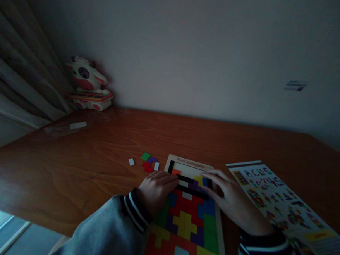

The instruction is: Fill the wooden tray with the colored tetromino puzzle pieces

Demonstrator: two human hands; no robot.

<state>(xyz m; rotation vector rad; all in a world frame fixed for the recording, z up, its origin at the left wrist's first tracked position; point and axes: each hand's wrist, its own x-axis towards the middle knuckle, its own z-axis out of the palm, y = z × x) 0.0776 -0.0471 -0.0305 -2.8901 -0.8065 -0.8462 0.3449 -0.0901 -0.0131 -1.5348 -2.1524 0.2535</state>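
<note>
A wooden tray puzzle (170, 157) lies in front of me, its lower part packed with red, yellow, green, blue and purple block pieces. My left hand (160, 185) rests over its left edge, fingers lying close together across the pieces and fingertips by the left ends of two black strips (193, 192). My right hand (224, 187) is at the right edge with thumb and fingers apart. Its fingertips are near a yellow piece (199, 180) and a blue piece (205, 182). Nothing shows held in either hand. An orange piece (176, 172) sits near the tray's upper left.
Loose pieces lie left of the tray: green (145, 156), purple (152, 160), red (148, 167) and two white ones. A printed pattern sheet (283, 205) lies to the right. A cow-shaped toy (88, 85) stands at the back left of the wooden table (97, 169), beside a curtain.
</note>
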